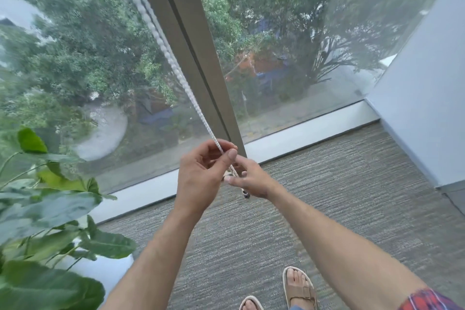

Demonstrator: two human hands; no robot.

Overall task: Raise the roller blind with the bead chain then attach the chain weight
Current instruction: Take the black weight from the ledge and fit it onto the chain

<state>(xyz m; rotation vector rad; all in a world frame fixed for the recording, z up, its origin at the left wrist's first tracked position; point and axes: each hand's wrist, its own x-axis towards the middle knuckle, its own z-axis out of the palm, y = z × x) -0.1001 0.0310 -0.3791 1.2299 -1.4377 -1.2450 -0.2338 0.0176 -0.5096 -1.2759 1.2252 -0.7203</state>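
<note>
- Head view: the bead chain (176, 61) is blurred near the top edge, where it is cut off; its lower end is hidden behind the 2 hands.
- The chain's long axis is seen slanting from upper left down to the hands, beside the window post (198, 40).
- The chain is pinched between thumb and fingers of the left hand (203, 173).
- Just below, the right hand (251, 178) is closed narrowly on a small part, perhaps the weight (245, 193), hard to make out.
</note>
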